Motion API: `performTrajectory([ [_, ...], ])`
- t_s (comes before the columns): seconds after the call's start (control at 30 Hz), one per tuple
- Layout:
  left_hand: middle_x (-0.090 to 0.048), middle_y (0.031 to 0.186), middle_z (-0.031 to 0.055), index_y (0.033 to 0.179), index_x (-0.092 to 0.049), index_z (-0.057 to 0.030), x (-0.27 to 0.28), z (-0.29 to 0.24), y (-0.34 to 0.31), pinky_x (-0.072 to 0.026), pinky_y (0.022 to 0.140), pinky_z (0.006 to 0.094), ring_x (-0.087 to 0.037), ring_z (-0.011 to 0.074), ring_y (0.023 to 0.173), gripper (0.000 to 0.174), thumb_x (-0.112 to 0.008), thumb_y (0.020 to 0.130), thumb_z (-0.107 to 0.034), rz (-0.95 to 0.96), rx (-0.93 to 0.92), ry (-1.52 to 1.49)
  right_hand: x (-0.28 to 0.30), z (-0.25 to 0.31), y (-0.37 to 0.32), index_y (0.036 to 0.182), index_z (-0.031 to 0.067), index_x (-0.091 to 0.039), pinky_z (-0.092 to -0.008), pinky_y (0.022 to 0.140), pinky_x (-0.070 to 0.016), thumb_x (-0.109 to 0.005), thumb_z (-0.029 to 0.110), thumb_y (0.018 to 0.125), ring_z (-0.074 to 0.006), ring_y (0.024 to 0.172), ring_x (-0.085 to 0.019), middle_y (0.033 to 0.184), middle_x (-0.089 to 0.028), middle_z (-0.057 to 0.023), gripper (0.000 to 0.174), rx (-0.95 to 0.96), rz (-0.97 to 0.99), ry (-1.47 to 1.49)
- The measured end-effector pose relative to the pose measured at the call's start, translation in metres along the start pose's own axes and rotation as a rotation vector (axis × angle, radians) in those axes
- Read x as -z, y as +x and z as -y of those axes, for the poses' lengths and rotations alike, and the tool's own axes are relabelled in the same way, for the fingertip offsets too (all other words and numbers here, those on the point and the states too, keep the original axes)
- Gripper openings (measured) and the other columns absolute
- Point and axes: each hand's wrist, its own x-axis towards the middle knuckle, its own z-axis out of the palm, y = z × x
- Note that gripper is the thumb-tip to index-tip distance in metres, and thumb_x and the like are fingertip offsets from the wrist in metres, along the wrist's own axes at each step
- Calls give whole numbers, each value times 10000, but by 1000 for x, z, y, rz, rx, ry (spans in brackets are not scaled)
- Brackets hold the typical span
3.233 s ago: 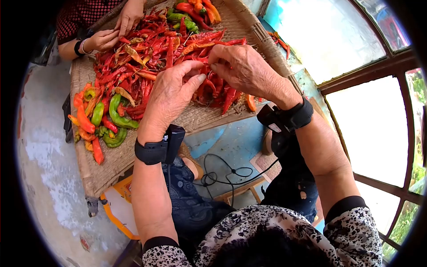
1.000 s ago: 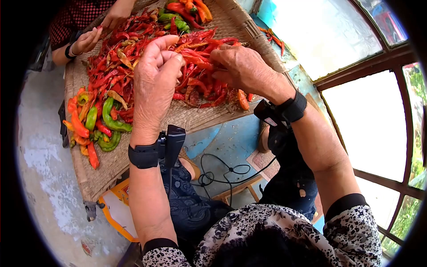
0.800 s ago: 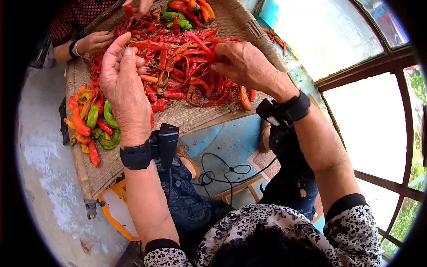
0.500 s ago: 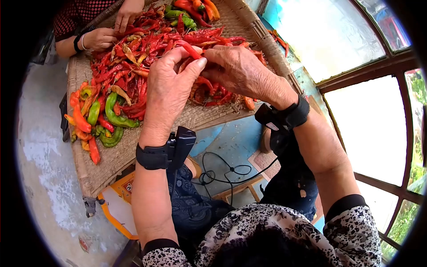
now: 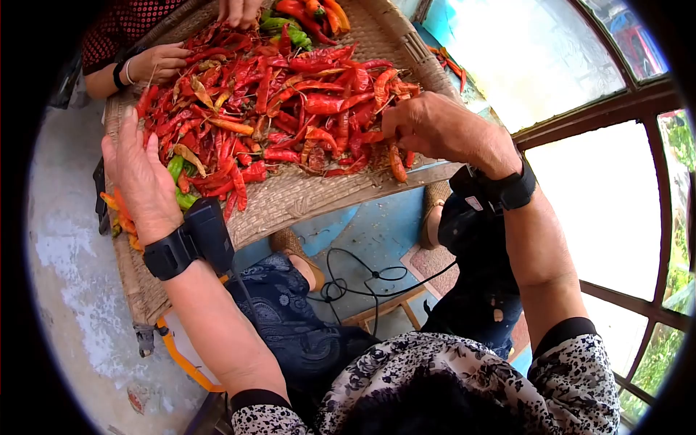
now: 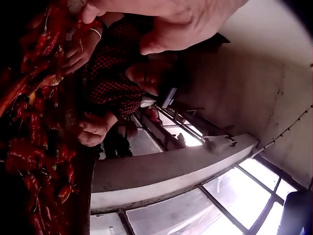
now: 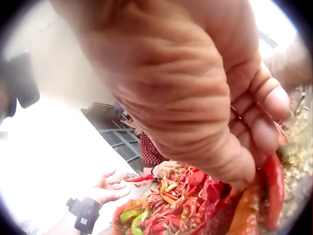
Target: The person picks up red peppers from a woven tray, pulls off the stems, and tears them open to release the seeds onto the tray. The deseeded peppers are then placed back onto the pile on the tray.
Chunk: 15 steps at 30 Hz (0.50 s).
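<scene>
My left hand is raised over the left side of the woven tray, fingers extended, holding nothing in the head view. Below it, orange and green peppers are partly covered. At the tray's right side, my right hand bends its fingers down at the edge of a heap of red chili peppers. In the right wrist view, the thumb and curled fingers come right at an orange pepper and a red pepper; I cannot tell whether they grip one.
Across the tray another person's hands work at the heap's far left. More green and orange peppers lie at the far edge. A framed window stands on the right. Black cable loops over the floor between the legs.
Half a second ago both hands met over the heap with a red chili pepper between them. Since then my left hand has swung left and opened out, and my right hand has moved right.
</scene>
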Motion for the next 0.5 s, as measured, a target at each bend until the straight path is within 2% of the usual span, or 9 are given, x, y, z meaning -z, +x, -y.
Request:
performTrajectory([
  [0.03, -530, 1195, 128, 1323, -373, 14, -1, 2, -1, -283, 1052, 409, -438, 193, 1204, 663, -720, 815, -231, -106, 42, -2, -1, 1, -3, 744, 37, -603, -413, 616, -471, -585, 45, 759, -325, 712, -620, 676, -605, -130, 24, -55, 128, -85],
  [0.1, -531, 1197, 115, 1353, -354, 24, -6, 4, -9, -324, 1018, 386, -461, 172, 1178, 655, -691, 839, -205, -46, 56, 29, -8, -2, -4, 728, 38, -582, -414, 604, -465, -586, 39, 747, -329, 702, -617, 669, -596, -140, 20, -23, 87, -45],
  [0.17, -548, 1173, 102, 1311, -417, 26, -14, 9, -14, -379, 956, 329, -505, 145, 1122, 548, -660, 864, -178, 140, 22, 46, -12, -1, 0, 744, 47, -593, -416, 599, -465, -596, 48, 740, -331, 709, -618, 676, -599, -142, 6, 7, 87, -100],
  [0.23, -607, 1051, 46, 1214, -537, 7, -30, 13, -28, -429, 856, 239, -562, 97, 966, 390, -637, 885, -177, 268, 33, 51, -13, -1, 2, 743, 48, -591, -415, 594, -472, -606, 61, 741, -328, 711, -622, 673, -599, -146, 20, 41, 49, -111],
  [0.3, -628, 970, 33, 1152, -599, -21, -44, 14, -45, -460, 800, 232, -574, 84, 889, 300, -618, 897, -179, 467, 55, 122, -5, 8, 3, 762, 50, -608, -408, 595, -482, -609, 75, 759, -322, 704, -626, 686, -608, -151, 26, 22, 112, -161],
  [0.33, -639, 1007, 46, 1150, -602, -22, -49, 15, -52, -467, 787, 224, -583, 91, 901, 289, -605, 905, -175, 554, 53, 211, -6, 3, 4, 762, 50, -608, -408, 595, -482, -609, 75, 759, -322, 704, -626, 686, -608, -151, 26, 21, 111, -161],
  [0.43, -645, 1032, 61, 1172, -596, -47, -63, 9, -78, -491, 775, 213, -600, 90, 878, 273, -572, 913, -129, 890, 110, 390, -3, -7, 7, 804, 42, -632, -373, 605, -501, -622, 83, 780, -290, 690, -639, 712, -628, -145, 49, 139, -37, 44],
  [0.47, -641, 937, 35, 1118, -631, -73, -66, 15, -88, -506, 740, 222, -579, 78, 803, 253, -617, 866, -84, 943, 91, 304, 4, -2, 6, 827, 32, -639, -354, 610, -508, -632, 83, 781, -268, 683, -644, 724, -639, -138, 69, 70, -116, 178],
  [0.5, -643, 955, 36, 1142, -620, -89, -69, 15, -96, -502, 750, 216, -585, 86, 792, 302, -633, 842, -56, 969, 77, 345, 9, 2, 6, 850, 22, -646, -335, 615, -516, -642, 83, 782, -245, 676, -648, 737, -650, -130, 91, 1, -195, 311],
])
